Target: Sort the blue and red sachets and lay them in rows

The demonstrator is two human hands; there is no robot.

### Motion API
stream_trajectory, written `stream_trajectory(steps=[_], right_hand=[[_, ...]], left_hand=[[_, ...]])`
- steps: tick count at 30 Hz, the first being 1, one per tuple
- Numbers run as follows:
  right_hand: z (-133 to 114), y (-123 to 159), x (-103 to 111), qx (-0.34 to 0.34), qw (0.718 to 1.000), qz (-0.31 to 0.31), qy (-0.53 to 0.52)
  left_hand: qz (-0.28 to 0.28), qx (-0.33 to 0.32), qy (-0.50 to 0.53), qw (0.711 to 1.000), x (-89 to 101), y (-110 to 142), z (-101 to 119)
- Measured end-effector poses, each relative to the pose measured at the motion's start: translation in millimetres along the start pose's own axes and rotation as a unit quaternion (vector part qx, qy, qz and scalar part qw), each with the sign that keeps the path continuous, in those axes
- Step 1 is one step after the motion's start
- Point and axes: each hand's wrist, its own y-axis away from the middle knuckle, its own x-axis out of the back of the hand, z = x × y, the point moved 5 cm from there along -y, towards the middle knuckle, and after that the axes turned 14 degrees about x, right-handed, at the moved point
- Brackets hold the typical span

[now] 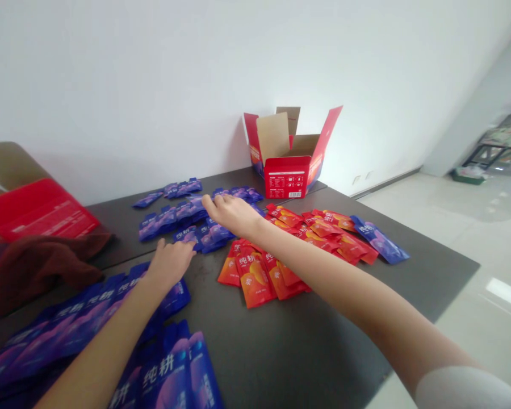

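Observation:
Rows of blue-purple pouches (pixel 157 223) lie flat and overlapping toward the back of the dark table. Over their middle is my right hand (pixel 232 215), its fingers curled down. Whatever lies under those fingers is hidden. My left hand (pixel 170 261) is lower and to the left, at the near edge of the same pouches. Its thumb stands apart from the fingers, which reach toward a blue pouch (pixel 186 234); contact is unclear. Beneath my right forearm spreads a pile of red-orange pouches (pixel 255 275). More blue pouches (pixel 166 369) fill the near left, partly behind my left forearm.
An open red carton (pixel 286 177) with raised flaps stands at the back, against the wall. Another red carton (pixel 38 210) is at the left, with a brown cloth (pixel 46 264) before it. One blue pouch (pixel 380 240) lies right of the red pile, near the table's (pixel 443 264) right edge.

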Motion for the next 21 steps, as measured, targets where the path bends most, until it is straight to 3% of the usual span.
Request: stream_trajectory(steps=[7, 11, 16, 21], right_hand=[[-46.9, -9.9, -15.3, 0.111, 0.993, 0.019, -0.019], [-68.7, -21.0, -37.9, 0.151, 0.988, 0.016, -0.030], [-71.6, -17.9, -67.6, 0.169, 0.984, -0.016, -0.060], [-70.9, -12.9, -73.5, 0.147, 0.986, -0.026, -0.074]], left_hand=[[-0.025, -0.011, 0.008, 1.000, -6.0, 12.7, 5.0], [-0.039, 0.001, 0.010, 0.999, -9.3, 14.0, 5.5], [-0.034, 0.017, 0.025, 0.999, -20.0, 15.0, -1.4], [-0.031, 0.025, 0.059, 0.997, -29.2, 12.4, -10.8]])
